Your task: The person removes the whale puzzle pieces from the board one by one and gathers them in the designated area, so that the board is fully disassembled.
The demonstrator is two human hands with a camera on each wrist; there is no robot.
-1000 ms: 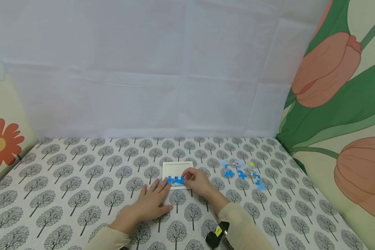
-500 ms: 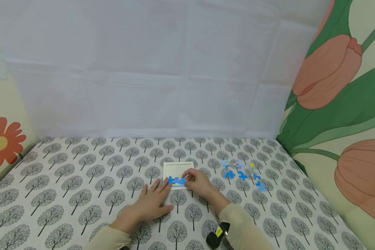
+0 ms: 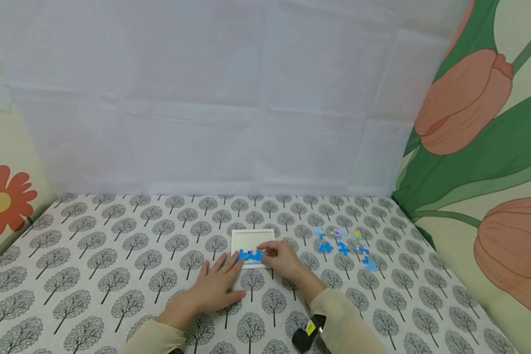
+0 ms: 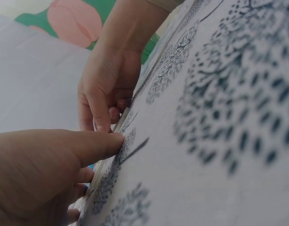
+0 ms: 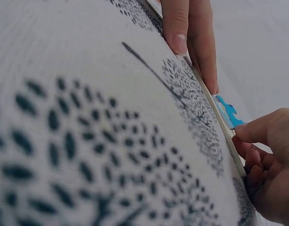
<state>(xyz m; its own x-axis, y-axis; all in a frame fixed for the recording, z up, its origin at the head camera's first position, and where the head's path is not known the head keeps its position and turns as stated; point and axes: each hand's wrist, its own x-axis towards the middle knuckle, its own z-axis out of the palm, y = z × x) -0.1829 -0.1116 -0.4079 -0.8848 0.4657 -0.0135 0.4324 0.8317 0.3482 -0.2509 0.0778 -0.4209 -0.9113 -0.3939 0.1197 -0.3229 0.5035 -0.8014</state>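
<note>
A white puzzle frame (image 3: 248, 239) lies flat on the cloth, with joined blue jigsaw pieces (image 3: 250, 256) along its near side. My left hand (image 3: 214, 287) lies with fingers spread at the frame's left edge, fingertips touching the left end of the row. At the row's right end, my right hand (image 3: 280, 258) pinches a blue puzzle piece (image 5: 235, 121) with curled fingers and thumb. Most of that piece is hidden by the fingers. Seen from the left wrist, the left thumb (image 4: 104, 143) stretches along the cloth near the frame's edge.
Several loose puzzle pieces (image 3: 342, 248), blue with some yellow and pink, are scattered right of the frame. The tablecloth (image 3: 128, 255) has a tree print. A white sheet (image 3: 203, 98) hangs behind. A black strap with a yellow label (image 3: 309, 327) is at the right sleeve.
Both hands stay at the frame. The right fingers shift only slightly at the right end of the row; the loose pieces have not moved.
</note>
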